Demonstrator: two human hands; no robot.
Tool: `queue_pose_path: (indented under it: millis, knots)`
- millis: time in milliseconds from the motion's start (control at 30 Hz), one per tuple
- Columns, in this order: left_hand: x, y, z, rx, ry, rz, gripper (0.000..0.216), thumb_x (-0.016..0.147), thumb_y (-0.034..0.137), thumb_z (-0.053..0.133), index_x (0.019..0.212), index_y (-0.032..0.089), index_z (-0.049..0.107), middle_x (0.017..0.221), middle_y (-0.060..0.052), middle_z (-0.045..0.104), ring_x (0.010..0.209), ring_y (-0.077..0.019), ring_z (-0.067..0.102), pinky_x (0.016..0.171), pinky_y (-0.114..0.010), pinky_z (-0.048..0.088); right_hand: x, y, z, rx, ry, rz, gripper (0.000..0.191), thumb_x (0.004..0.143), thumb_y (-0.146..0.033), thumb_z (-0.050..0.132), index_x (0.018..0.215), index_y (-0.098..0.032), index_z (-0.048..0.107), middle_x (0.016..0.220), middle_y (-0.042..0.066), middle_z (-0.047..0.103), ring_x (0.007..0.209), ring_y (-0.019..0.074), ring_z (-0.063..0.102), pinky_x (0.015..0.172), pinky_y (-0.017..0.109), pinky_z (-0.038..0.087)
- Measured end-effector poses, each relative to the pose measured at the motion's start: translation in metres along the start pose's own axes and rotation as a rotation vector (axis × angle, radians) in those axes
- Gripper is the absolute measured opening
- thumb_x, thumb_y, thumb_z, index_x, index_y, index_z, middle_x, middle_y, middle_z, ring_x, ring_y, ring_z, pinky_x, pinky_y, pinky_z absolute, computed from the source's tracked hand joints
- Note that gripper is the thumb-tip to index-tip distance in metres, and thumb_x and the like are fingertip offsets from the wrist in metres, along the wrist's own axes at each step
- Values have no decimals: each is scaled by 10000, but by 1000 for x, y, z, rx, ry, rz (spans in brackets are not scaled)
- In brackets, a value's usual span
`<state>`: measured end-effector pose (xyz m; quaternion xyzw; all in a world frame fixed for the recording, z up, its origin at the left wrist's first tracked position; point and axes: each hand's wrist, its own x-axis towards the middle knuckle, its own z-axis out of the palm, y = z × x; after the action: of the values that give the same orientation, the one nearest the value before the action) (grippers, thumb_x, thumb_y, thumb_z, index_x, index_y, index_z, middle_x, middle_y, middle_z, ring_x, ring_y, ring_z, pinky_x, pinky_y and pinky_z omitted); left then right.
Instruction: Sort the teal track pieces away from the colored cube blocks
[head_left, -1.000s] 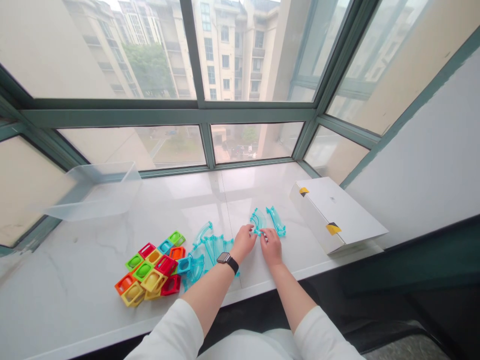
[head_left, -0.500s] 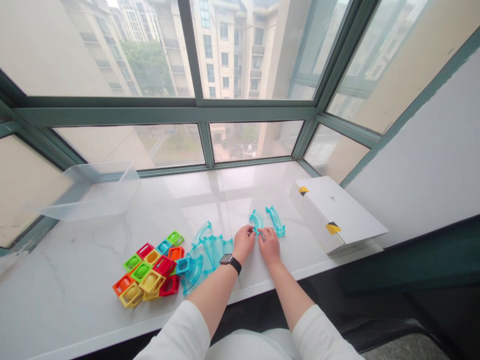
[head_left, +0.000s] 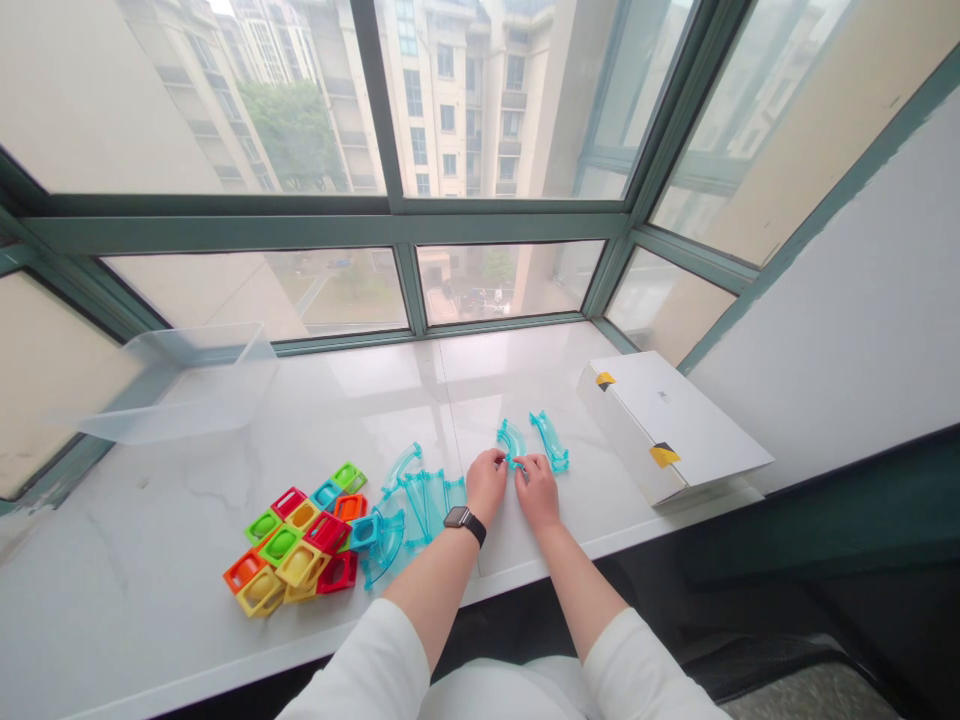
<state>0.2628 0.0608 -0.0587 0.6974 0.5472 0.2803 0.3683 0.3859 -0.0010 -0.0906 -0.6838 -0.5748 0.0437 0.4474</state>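
A clear plastic bin [head_left: 180, 385] is seen at middle left, coloured blocks [head_left: 300, 540] are heaped at lower left, a white box [head_left: 675, 425] is laid at right.

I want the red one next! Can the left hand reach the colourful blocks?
Probably yes. The colourful blocks lie uncovered on the left hand's own side, with only low blue track pieces between. Its fingers are on a curved track piece with the right hand, though.

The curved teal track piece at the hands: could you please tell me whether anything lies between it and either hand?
Nothing visible does: the left hand and right hand both touch the near end of the curved teal track piece.
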Motion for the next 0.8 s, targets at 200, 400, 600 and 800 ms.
queue_pose_path:
  millis: [200,400,600,800]
  knots:
    - [1,-1,2,14,11,4,171,943,185,622,1058,221,744,1065,-62,777,943,-201,704,842,-311,493,0,0,0,-7,-2,2,295,924,-152,515,1107,-213,739,1030,95,630,970,247,641,881,382,560]
    - [0,-3,1,20,14,8,166,950,190,616,1045,227,747,1068,-57,779,946,-193,702,841,-299,495,0,0,0,-7,-10,8,316,930,-148,491,1127,-210,731,1031,94,629,973,242,640,888,383,560]
    - [0,-2,0,30,6,8,158,957,189,617,1042,222,746,1064,-60,778,946,-193,705,845,-301,496,-1,0,1,4,0,27,327,946,-191,502,1203,-216,702,1074,102,641,960,238,646,872,384,570]
    - [0,1,-3,33,-4,6,163,958,187,620,1045,224,753,1062,-62,781,956,-196,707,860,-306,501,-3,2,3,13,39,65,376,938,-221,497,1296,-199,612,1060,94,637,887,224,640,846,391,574]
